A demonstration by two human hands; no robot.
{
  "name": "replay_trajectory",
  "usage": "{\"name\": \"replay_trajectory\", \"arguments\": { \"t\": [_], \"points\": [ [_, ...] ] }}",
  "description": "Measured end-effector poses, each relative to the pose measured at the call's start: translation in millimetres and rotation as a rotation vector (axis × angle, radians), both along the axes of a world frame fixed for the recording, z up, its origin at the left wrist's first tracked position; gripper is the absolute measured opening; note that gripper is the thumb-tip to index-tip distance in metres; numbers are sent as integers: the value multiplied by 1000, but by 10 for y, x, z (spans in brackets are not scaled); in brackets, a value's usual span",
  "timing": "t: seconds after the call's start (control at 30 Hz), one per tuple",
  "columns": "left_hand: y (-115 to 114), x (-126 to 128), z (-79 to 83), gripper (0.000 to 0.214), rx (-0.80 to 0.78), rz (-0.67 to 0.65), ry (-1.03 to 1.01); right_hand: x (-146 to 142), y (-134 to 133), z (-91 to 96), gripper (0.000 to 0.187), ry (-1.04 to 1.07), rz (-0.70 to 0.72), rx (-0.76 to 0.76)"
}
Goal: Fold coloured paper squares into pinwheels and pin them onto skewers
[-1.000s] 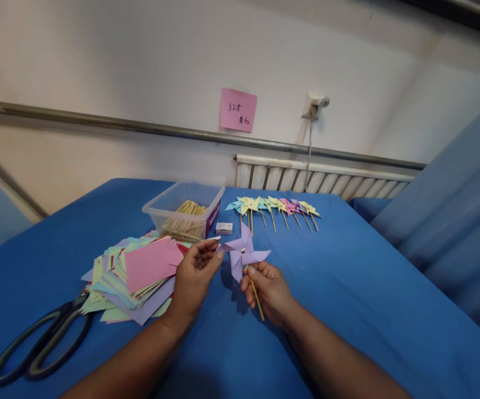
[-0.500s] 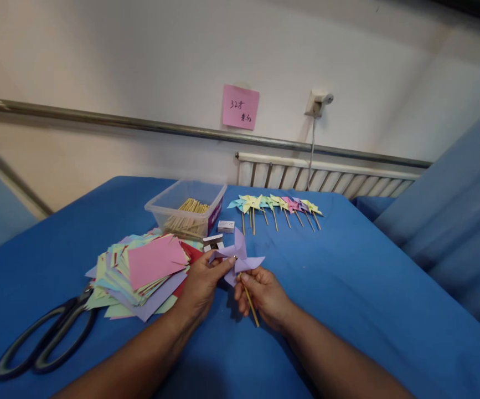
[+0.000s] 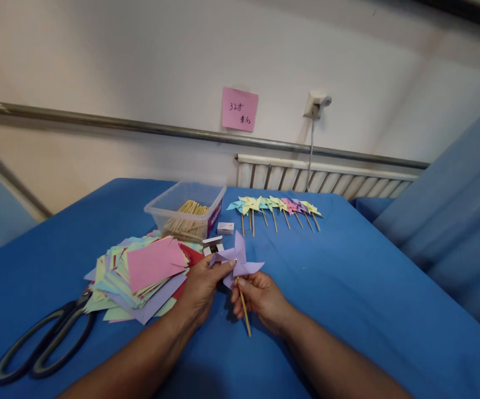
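Observation:
A purple paper pinwheel (image 3: 241,256) is held up over the table between both hands. My left hand (image 3: 205,282) is closed on its left blades, the thumb beside a small pin at the centre. With thumb and fingers, my right hand (image 3: 258,296) pinches the thin wooden stick (image 3: 245,313) just below the blades; the stick's lower end points down towards me. Behind the left hand stands a small open box (image 3: 212,245) with dark bits inside. A stack of coloured paper (image 3: 152,271) lies to the left, a pink sheet on top.
Large scissors (image 3: 52,338) lie at the left, tips under the paper. Beyond the stack is a clear plastic bin (image 3: 156,210) of sticks, with a small closed box (image 3: 225,228) beside it. Several pinwheels (image 3: 277,205) lie in a row at the back of the blue-covered table (image 3: 368,310).
The stick's lower end has swung left, so it hangs more upright under the pinwheel. Both hands keep their hold, the right one slightly shifted.

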State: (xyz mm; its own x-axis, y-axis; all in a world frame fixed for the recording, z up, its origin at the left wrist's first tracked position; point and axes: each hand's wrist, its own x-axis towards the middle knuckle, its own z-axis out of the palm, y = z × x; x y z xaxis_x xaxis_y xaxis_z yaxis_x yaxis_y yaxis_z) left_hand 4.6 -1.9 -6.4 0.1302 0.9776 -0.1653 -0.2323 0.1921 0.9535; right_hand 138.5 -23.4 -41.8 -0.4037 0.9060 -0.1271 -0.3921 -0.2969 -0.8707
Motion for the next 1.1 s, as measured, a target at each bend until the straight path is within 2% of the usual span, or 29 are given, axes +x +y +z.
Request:
{"name": "replay_trajectory", "arguments": {
  "t": [0.47, 0.73, 0.93, 1.1],
  "points": [
    [58, -30, -7, 26, 26, 89, 64, -45, 42, -65, 51, -7, -11, -3],
    [141, -109, 88, 35, 67, 253, 22, -45, 34, -78, 57, -238, -38, 82],
    [121, -83, 96, 39, 61, 225, -47, -53, -4, -51, 45, -335, -71, 117],
    [104, -77, 70, 34, 5, 181, -117, -46, -12, -59, 43, -348, -64, 130]
  ]
}}
